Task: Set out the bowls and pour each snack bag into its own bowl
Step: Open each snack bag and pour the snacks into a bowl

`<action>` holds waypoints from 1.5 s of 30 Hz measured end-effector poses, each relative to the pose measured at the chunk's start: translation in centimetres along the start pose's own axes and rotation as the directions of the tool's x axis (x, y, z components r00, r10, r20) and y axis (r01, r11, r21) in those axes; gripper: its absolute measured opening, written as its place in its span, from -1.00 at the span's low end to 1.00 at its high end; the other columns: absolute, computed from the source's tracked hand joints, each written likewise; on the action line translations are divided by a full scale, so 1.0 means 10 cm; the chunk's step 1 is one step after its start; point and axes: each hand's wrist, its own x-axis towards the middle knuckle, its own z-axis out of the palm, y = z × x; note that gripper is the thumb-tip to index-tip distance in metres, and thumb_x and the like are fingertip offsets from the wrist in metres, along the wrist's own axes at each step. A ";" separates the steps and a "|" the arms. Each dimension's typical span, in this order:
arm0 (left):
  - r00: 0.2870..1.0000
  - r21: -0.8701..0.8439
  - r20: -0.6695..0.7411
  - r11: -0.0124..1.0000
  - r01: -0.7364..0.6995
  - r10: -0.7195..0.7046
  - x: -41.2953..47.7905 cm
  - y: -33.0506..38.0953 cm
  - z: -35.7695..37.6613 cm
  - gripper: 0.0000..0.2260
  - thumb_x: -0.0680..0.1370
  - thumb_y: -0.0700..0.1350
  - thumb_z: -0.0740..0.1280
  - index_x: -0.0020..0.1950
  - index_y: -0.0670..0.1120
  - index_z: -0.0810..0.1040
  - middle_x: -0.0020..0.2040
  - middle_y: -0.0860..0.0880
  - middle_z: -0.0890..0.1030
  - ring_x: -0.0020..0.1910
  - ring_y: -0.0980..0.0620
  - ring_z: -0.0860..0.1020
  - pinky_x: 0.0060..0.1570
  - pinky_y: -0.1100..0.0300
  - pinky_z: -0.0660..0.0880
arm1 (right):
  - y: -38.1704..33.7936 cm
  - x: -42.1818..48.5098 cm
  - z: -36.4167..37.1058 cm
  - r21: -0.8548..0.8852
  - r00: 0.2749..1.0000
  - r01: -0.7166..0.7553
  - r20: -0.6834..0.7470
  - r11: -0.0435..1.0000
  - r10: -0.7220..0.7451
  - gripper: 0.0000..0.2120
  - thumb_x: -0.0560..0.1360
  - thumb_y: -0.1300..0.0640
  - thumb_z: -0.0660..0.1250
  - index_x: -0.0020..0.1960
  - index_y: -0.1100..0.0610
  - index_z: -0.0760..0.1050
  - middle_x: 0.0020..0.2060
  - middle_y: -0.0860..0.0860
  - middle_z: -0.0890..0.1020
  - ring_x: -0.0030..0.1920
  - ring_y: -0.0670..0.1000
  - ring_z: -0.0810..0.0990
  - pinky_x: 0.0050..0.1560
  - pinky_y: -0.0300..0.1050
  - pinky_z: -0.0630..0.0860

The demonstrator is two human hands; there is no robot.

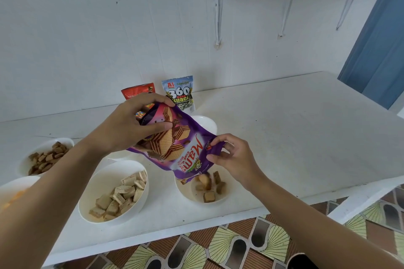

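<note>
Both hands are on the tipped purple bag [181, 148], left hand [131, 123] gripping its raised bottom end, right hand [232, 158] pinching the edge near its mouth, wafers [206, 182] dropping into the bowl [185, 191] right under it.

Left hand [129, 125] hides most of red bag [138, 92].

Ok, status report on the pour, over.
Left hand grips purple wafer bag, upturned; right hand pinches its mouth corner. Wafer cubes falling into white bowl. Nothing blocking; kuaci bag, red bag behind.
</note>
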 end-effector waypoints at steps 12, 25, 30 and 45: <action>0.997 -0.026 0.033 0.997 0.076 -0.075 0.01 -0.01 0.04 -0.62 0.40 0.12 0.44 0.20 0.31 0.53 0.29 0.22 0.47 0.27 -0.03 0.53 -0.04 0.06 0.68 | 0.05 0.00 -0.04 -0.071 0.999 -0.029 -0.014 0.997 0.028 -0.65 0.40 0.28 0.56 0.10 0.07 0.54 0.11 -0.01 0.65 0.20 0.08 0.61 0.08 0.14 0.66; 0.997 -0.004 0.070 1.000 0.023 -0.022 0.07 0.00 0.14 -0.63 0.42 0.11 0.45 0.21 0.27 0.55 0.27 0.25 0.48 0.27 0.05 0.51 -0.11 0.33 0.62 | 0.07 -0.01 -0.03 -0.227 0.999 -0.006 -0.053 0.974 -0.006 -0.67 0.40 0.17 0.58 0.05 -0.03 0.52 0.13 -0.08 0.62 0.18 0.05 0.59 0.11 0.10 0.66; 0.997 -0.088 -0.027 0.994 0.072 -0.074 0.06 0.01 0.14 -0.65 0.43 0.08 0.44 0.21 0.22 0.57 0.21 0.21 0.55 0.21 0.02 0.57 -0.09 0.11 0.68 | 0.04 -0.02 -0.04 -0.152 0.999 0.011 -0.042 0.988 -0.018 -0.66 0.40 0.19 0.57 0.07 -0.01 0.52 0.12 -0.07 0.63 0.20 0.07 0.60 0.04 0.06 0.68; 0.999 -0.053 -0.034 0.999 -0.011 0.009 0.15 0.02 0.17 -0.69 0.48 0.04 0.45 0.22 0.15 0.58 0.24 0.12 0.57 0.21 0.00 0.58 -0.02 0.05 0.68 | 0.04 0.04 -0.07 -0.225 0.992 0.063 -0.096 0.972 -0.086 -0.82 0.49 0.23 0.49 -0.06 0.00 0.54 -0.03 -0.06 0.69 0.05 0.03 0.66 -0.04 -0.14 0.68</action>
